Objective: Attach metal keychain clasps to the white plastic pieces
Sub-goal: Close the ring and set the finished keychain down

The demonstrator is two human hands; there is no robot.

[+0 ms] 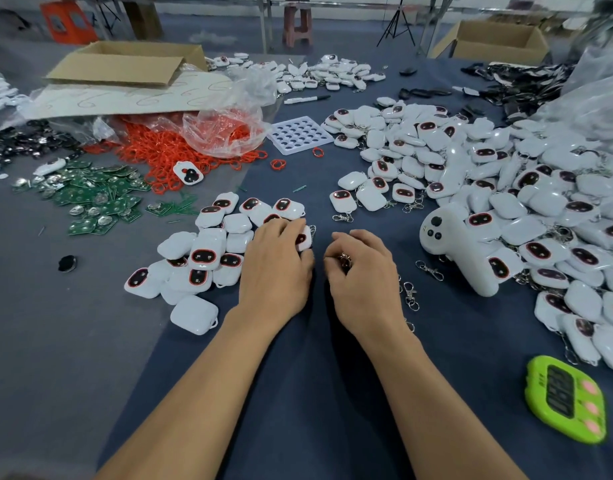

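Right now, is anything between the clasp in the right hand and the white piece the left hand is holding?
Nothing visible. The right hand pinches the metal clasp, the left hand grips the white piece beside the pile, and only a narrow gap over the bare blue table cloth lies between them.

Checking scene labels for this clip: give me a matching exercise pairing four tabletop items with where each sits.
Items:
1. green timer
2. orange rings
3. circuit boards
4. loose metal clasps

Places:
A. spilling from a clear plastic bag, far left
B. near side, far right
C. just right of the right hand
D. left of the small pile of white plastic pieces

Pairs: 1-B, 2-A, 3-D, 4-C
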